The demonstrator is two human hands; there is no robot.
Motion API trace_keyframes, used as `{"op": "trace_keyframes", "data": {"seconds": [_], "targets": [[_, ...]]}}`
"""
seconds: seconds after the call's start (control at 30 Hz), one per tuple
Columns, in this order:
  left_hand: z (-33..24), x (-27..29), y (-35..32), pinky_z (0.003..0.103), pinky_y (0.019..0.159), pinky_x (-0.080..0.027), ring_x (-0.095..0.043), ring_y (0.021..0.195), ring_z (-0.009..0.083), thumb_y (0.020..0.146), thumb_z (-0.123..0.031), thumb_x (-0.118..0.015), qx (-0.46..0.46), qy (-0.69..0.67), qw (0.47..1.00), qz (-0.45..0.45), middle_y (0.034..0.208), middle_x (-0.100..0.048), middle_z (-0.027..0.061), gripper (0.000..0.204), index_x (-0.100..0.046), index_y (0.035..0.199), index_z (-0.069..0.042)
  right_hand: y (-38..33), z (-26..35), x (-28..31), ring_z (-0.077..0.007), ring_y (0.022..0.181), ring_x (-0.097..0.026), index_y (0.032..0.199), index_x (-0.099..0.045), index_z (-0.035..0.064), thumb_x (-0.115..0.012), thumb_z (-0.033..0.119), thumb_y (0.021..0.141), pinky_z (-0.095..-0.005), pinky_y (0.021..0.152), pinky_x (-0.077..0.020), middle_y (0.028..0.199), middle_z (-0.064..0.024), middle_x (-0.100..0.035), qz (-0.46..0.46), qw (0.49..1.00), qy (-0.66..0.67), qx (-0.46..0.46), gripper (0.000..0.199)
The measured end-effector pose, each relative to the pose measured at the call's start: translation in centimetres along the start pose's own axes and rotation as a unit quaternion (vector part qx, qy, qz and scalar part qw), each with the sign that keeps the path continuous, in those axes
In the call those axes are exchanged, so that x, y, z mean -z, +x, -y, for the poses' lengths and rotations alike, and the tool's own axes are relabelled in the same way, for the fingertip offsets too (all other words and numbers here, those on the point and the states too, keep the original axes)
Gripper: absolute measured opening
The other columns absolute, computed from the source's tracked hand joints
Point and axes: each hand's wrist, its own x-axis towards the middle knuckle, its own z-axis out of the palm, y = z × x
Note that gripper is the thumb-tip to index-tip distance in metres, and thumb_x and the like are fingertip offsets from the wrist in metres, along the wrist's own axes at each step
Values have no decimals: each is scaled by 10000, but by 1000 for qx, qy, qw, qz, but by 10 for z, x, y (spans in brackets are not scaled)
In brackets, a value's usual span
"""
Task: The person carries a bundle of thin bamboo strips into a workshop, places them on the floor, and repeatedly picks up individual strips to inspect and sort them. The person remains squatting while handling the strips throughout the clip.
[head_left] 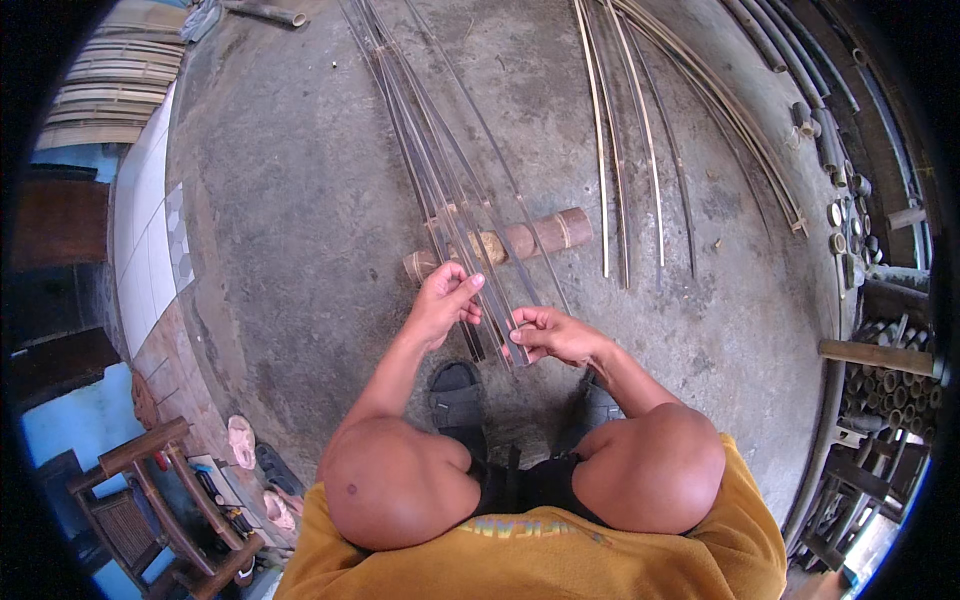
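Long thin bamboo strips (425,165) run from the far floor toward my feet, their near ends between my hands. My left hand (448,300) is closed on the strips from the left side, thumb lying along them. Lower and to the right, my right hand (548,336) pinches the near ends of the strips between thumb and fingers. Beneath the strips lies a thick brown bamboo log (560,232), set crosswise on the floor. A few more dark strips rest across the log to the left and right of my hands.
Separate bamboo strips (655,150) lie on the concrete floor (300,200) to the right. Bamboo poles and cut tubes (890,390) are piled along the right wall. A bamboo chair (150,500) and pink sandals (241,441) are at the left. Stacked slats (110,85) stand far left.
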Motion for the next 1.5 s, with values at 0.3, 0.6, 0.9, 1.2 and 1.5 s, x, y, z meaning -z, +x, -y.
{"op": "trace_keyframes", "data": {"seconds": [0.3,0.6,0.9,1.2,1.5], "targets": [[5,-7,7,296,618,-556,-632,703,134,989,-261,-656,16,-31,999,28,892,-636,48,212,-594,1049,-67,-9,2,4,-66,875,-629,1179,-577,98,-592,210,1019,-268,775,-556,954,15,-668,0,1000,-3,3,196],[16,-3,6,334,736,-579,-674,870,155,975,-198,-665,31,-73,997,-17,999,-684,62,186,-641,1082,-47,-7,11,6,-102,751,-643,1235,-657,54,-580,265,1024,-284,727,-560,888,-16,-691,-56,977,-202,24,308],[31,-6,15,341,759,-580,-678,903,150,965,-197,-677,54,-74,996,-25,995,-691,59,197,-646,1102,-58,12,-17,48,-425,888,-688,1159,-663,19,-615,382,944,-493,801,-545,895,-222,-718,-275,804,-523,68,425],[60,12,41,362,721,-560,-678,895,169,984,-194,-648,80,-1,996,-39,1042,-701,51,204,-652,1148,-73,35,4,7,-98,521,-502,920,-600,41,-448,375,1069,-297,492,-414,597,-4,-521,-329,867,-280,250,396],[53,14,49,336,718,-547,-663,823,143,987,-195,-650,99,17,994,-33,966,-690,22,123,-656,1037,-83,10,10,-24,-66,514,-485,966,-609,46,-467,275,1073,-263,484,-398,584,20,-525,-310,877,-221,293,291]]}}
